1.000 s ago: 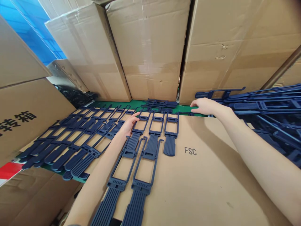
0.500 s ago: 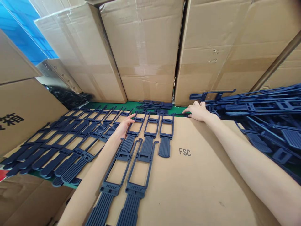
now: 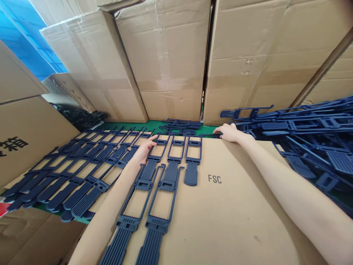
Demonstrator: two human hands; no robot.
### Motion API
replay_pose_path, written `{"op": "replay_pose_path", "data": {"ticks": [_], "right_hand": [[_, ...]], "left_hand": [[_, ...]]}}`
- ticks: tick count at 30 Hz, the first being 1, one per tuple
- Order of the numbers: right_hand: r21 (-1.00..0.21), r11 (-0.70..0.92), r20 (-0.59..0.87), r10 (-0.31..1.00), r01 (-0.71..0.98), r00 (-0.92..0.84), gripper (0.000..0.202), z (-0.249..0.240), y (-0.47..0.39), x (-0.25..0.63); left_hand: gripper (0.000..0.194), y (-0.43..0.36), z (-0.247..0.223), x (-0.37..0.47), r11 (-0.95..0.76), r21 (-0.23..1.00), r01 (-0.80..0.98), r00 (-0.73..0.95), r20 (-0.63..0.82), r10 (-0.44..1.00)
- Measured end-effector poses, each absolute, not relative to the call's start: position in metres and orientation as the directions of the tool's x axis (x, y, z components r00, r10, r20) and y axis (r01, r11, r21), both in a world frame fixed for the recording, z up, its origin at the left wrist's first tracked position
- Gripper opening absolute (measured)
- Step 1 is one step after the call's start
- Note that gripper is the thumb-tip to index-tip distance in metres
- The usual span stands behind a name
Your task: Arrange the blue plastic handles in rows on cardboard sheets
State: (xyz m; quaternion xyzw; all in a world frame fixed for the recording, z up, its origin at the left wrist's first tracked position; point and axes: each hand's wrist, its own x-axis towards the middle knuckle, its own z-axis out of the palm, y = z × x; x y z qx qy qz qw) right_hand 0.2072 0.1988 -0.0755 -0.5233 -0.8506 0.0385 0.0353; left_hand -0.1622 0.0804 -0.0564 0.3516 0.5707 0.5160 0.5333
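My left hand (image 3: 146, 149) rests at the left of a dark blue plastic bracket (image 3: 162, 142), its fingers stretched out and touching the bracket's upper end. This bracket has a rectangular frame and a ribbed flat tail. Like-shaped brackets lie beside it, among them the rightmost one (image 3: 193, 151) and a nearer one (image 3: 160, 206). All of these lie on a brown cardboard sheet (image 3: 220, 213) printed "FSC". At the sheet's far edge lies my right hand (image 3: 227, 133), low, with its index finger pointing left. Its other fingers are partly hidden, and I see nothing held in it.
A tangled heap of brackets (image 3: 311, 129) lies on the right. Overlapping rows of brackets (image 3: 74, 165) cover the left side. Several loose ones (image 3: 183, 124) sit on the green surface (image 3: 208, 130) behind the sheet. Tall cardboard boxes (image 3: 171, 66) stand along the back.
The view has shifted slightly. My right hand sits a little lower and flatter at the sheet's far edge. My left hand stays by the same bracket.
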Motion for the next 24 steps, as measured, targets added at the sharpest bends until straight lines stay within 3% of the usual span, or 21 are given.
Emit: {"op": "replay_pose_path", "data": {"ticks": [13, 17, 20, 24], "right_hand": [[-0.155, 0.355, 0.312, 0.903, 0.922, -0.295, 0.038, -0.031, 0.189, 0.212], [-0.191, 0.330, 0.420, 0.879, 0.924, -0.227, 0.033, -0.008, 0.182, 0.219], [-0.261, 0.378, 0.465, 0.855, 0.888, -0.228, 0.028, 0.016, 0.171, 0.225], [-0.348, 0.538, 0.455, 0.813, 0.768, -0.363, 0.022, 0.051, 0.145, 0.226]], "left_hand": [[0.069, 0.080, -0.056, -0.163, 0.217, 0.967, -0.135, -0.167, -0.238, 0.957], [0.059, 0.084, -0.059, -0.167, 0.152, 0.985, -0.083, -0.205, -0.166, 0.965], [0.048, 0.081, -0.054, -0.172, 0.083, 0.996, -0.037, -0.265, -0.089, 0.960], [0.041, 0.067, -0.024, -0.175, 0.016, 1.000, 0.018, -0.298, -0.010, 0.954]]}}
